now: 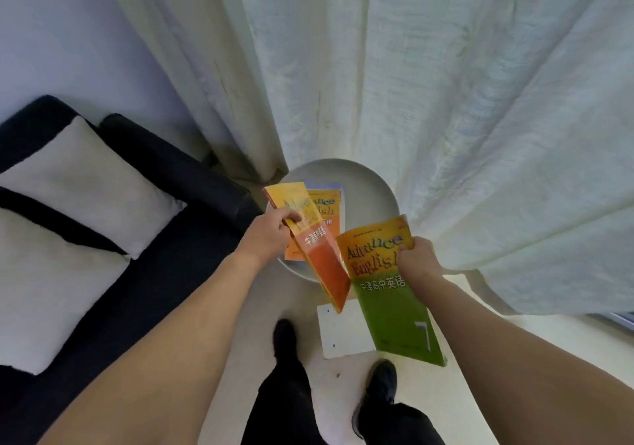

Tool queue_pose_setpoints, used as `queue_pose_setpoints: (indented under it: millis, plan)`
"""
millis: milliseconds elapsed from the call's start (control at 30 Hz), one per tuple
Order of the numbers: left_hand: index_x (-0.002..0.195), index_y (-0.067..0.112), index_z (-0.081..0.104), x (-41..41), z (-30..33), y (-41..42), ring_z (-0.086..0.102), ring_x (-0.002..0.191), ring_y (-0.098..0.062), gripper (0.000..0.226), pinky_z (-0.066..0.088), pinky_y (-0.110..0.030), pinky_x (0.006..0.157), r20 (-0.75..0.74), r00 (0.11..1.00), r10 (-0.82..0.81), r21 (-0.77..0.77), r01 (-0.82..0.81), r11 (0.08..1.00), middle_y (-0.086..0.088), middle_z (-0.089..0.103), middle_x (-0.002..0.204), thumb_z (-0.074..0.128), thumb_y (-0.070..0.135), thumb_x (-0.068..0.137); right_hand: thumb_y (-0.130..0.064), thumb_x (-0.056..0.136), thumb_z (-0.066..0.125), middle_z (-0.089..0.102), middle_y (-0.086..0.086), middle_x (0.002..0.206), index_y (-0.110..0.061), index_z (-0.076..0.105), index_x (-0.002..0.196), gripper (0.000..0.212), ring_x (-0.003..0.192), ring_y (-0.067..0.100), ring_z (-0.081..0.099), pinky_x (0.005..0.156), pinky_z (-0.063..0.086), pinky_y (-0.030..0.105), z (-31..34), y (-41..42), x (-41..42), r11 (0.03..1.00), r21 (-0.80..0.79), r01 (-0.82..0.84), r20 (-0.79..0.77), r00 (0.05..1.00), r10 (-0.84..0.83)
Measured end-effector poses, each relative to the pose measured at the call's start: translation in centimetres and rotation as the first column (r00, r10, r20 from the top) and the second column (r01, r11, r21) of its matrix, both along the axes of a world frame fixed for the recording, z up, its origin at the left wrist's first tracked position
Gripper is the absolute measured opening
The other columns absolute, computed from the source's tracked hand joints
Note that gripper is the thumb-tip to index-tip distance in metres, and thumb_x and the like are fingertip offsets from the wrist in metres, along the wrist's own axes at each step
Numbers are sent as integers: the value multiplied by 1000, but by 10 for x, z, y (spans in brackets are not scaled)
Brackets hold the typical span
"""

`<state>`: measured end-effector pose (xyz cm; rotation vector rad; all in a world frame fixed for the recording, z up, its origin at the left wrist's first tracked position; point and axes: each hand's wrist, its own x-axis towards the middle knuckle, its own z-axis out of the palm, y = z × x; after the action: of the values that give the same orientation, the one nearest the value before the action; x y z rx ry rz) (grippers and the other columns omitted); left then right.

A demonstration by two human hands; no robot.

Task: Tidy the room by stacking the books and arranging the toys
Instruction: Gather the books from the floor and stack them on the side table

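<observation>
From the head camera, the left hand (267,238) at centre frame has its fingers curled around the upper edge of a yellow-and-orange softcover textbook (315,249), held tilted on edge. To its right, the right hand (417,259) grips the right edge of a yellow-and-green softcover textbook (391,293), cover facing up, its lower end slanting toward the bottom of the frame. Behind both, another orange-covered textbook (331,211) lies flat on a small round white table (377,187), apparently atop a paler book. A dark sofa (178,177) with white cushions (85,183) fills the left side; pale curtains (446,101) hang across the top and right.
</observation>
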<state>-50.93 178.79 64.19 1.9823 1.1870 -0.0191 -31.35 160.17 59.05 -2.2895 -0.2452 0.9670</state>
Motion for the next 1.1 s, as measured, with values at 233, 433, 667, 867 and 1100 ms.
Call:
queue_pose_setpoints:
  millis: [233, 433, 667, 867, 1100]
  plan:
    - [119, 21, 74, 26, -99, 84, 65, 106, -13, 30, 54, -32, 94, 8, 1000, 17, -138, -15, 990, 5, 69, 121, 52, 14, 99, -19, 97, 42, 63, 3, 89, -18, 56, 106, 17, 74, 18, 58, 65, 43, 30, -43, 81, 11, 997, -40, 68, 23, 997, -67]
    - [100, 16, 73, 56, -160, 168, 72, 89, -15, 30, 60, -27, 73, 32, 987, 156, -387, -132, 913, -7, 71, 111, 49, -2, 98, -16, 97, 44, 66, 9, 87, -19, 58, 91, 15, 81, 30, 64, 79, 55, 45, -77, 127, 29, 985, -31, 172, -41, 984, -173]
    - [85, 14, 63, 93, -303, 225, 64, 84, -27, 28, 53, -37, 75, -57, 985, 165, -484, -172, 858, -18, 67, 101, 48, -6, 97, -17, 100, 48, 73, 18, 91, -18, 62, 95, 16, 82, 39, 71, 77, 56, 61, -175, 172, 58, 924, 31, 382, -316, 881, -353]
    - [79, 21, 66, 104, -396, 248, 62, 100, -32, 38, 53, -39, 89, -84, 995, -50, -381, 14, 925, -4, 64, 96, 46, -10, 83, -16, 102, 45, 73, 17, 84, -13, 58, 105, 13, 67, 31, 70, 64, 60, 46, -251, 209, 53, 924, 21, 382, -502, 803, -320]
    - [149, 19, 42, 65, -370, 232, 41, 134, -23, 54, 33, -34, 114, -156, 964, 215, -373, -259, 891, -3, 34, 152, 44, 10, 96, -19, 102, 46, 71, 15, 92, -16, 60, 108, 15, 72, 29, 70, 72, 60, 50, -282, 265, 42, 951, 75, 299, -482, 846, -227]
